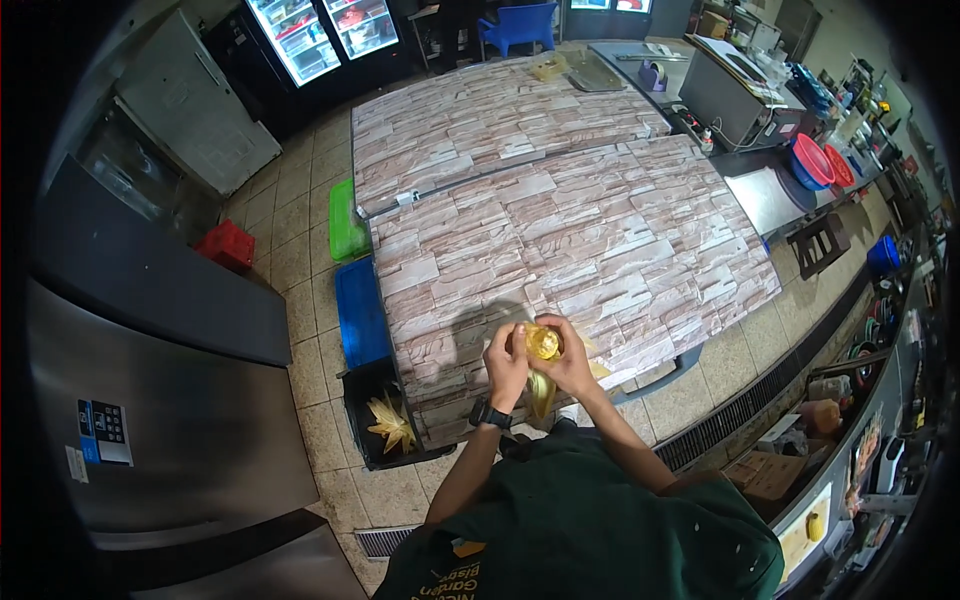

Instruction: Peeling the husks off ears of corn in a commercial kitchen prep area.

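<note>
Over the near edge of the table, both my hands hold a shiny gold piece, crinkled and rounded at the top, that looks like foil or satin cloth. My left hand, with a dark watch on its wrist, grips its left side, the thumb near the top. From the right, my right hand curls its fingers and thumb around it. A gold tail hangs below, between my wrists. More gold material shows beside my right hand at the table edge; whether it joins the held piece, I cannot tell.
A black crate with gold pointed pieces stands left of the table, beside blue and green crates. Steel fridges line the left. A clear tray lies on the far table. Red and blue bowls stand right.
</note>
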Demonstrator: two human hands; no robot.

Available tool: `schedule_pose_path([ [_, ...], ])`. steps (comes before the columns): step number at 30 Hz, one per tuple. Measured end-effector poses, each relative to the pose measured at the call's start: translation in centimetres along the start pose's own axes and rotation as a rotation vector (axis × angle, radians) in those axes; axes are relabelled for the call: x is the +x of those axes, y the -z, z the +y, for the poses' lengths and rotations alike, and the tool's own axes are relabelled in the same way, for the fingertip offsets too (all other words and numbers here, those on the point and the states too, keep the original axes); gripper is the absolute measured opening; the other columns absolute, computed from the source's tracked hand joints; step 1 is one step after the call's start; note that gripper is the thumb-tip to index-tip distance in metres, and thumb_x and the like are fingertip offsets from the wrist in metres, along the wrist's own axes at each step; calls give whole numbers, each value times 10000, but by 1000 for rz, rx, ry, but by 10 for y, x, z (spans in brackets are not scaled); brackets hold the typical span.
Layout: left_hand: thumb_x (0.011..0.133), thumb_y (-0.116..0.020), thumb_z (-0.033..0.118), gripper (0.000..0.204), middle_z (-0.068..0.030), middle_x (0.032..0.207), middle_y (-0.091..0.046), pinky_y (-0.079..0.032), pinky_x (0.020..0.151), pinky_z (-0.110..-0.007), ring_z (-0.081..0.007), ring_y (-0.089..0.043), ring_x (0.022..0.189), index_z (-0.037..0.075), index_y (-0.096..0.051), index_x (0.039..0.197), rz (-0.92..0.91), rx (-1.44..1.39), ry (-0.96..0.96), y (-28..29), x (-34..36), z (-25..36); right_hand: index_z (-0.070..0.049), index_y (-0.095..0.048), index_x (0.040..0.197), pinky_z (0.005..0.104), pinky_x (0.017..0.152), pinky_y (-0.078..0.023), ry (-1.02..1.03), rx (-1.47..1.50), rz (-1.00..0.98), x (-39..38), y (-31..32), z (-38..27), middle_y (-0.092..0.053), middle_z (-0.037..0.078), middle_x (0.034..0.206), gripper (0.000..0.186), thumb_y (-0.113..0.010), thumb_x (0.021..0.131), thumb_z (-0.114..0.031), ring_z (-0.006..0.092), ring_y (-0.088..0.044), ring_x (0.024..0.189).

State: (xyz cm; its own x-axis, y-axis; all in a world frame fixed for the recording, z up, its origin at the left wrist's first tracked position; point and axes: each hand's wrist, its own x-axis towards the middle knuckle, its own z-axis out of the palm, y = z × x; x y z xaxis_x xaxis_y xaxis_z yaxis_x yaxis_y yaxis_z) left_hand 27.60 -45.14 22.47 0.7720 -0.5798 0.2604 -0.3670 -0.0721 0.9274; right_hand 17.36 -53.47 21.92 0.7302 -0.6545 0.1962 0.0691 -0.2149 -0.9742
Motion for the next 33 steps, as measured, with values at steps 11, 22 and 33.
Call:
schedule_pose_path([
  [11, 1008, -505, 303, 254, -4, 1008, -627, -478, 695, -275, -136, -588, 841, 84, -576, 1116, 417, -800, 938, 26, -27, -133, -27, -502, 1254, 269, 908, -484, -153, 407, 355, -15, 17, 33, -617, 65, 1142, 460, -699, 841, 24, 147, -589, 1041],
  [22, 1003, -440, 289, 168, 21, 851, -494, -478, 800, -323, -146, -518, 812, 149, -515, 948, 353, -1095, 757, -2, -22, -81, -32, -576, 1211, 408, 852, -536, -343, -445, -667, -12, 40, 12, -651, 194, 1106, 645, -846, 666, -247, 314, -647, 1017],
  [33, 999, -463, 312, 184, 8, 874, -509, -472, 738, -316, -141, -527, 806, 146, -544, 1008, 410, -1083, 659, 131, -11, -105, -45, -619, 1132, 415, 808, -517, -332, -356, -691, -25, -68, -23, -687, 179, 929, 511, -722, 711, -315, 324, -669, 884],
])
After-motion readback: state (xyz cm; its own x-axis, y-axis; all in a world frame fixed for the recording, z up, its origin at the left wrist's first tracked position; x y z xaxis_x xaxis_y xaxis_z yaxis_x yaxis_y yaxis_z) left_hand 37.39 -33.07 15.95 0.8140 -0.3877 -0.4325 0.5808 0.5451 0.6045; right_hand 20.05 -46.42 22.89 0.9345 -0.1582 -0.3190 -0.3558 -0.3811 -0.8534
